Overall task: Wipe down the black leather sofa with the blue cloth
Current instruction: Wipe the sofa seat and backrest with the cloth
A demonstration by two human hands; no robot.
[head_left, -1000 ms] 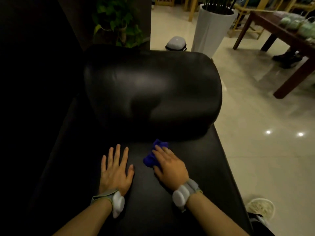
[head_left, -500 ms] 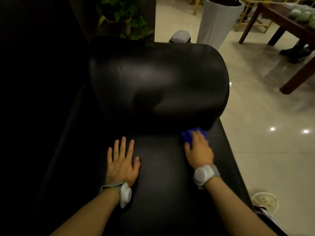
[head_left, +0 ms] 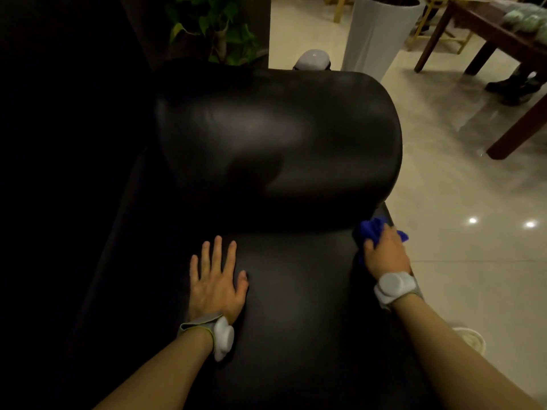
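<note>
The black leather sofa (head_left: 278,149) fills the middle of the view, with a rounded cushion rising beyond its flat seat. My left hand (head_left: 216,282) lies flat on the seat with its fingers spread, holding nothing. My right hand (head_left: 386,255) is at the seat's right edge, just below the cushion's corner. It grips the bunched blue cloth (head_left: 371,229) against the leather, and its fingertips are hidden behind the cloth and over the edge. Part of the cloth sticks out past the sofa over the floor.
Glossy beige floor tiles (head_left: 461,202) run along the sofa's right side. A white planter (head_left: 379,34), a small grey bin (head_left: 313,59) and a leafy plant (head_left: 213,28) stand behind the sofa. A dark wooden table (head_left: 518,45) is at the far right. A pale shoe (head_left: 470,340) lies near my right arm.
My right hand has swept the blue cloth rightward across the seat, from near the middle to the right edge. My left hand has stayed flat in place.
</note>
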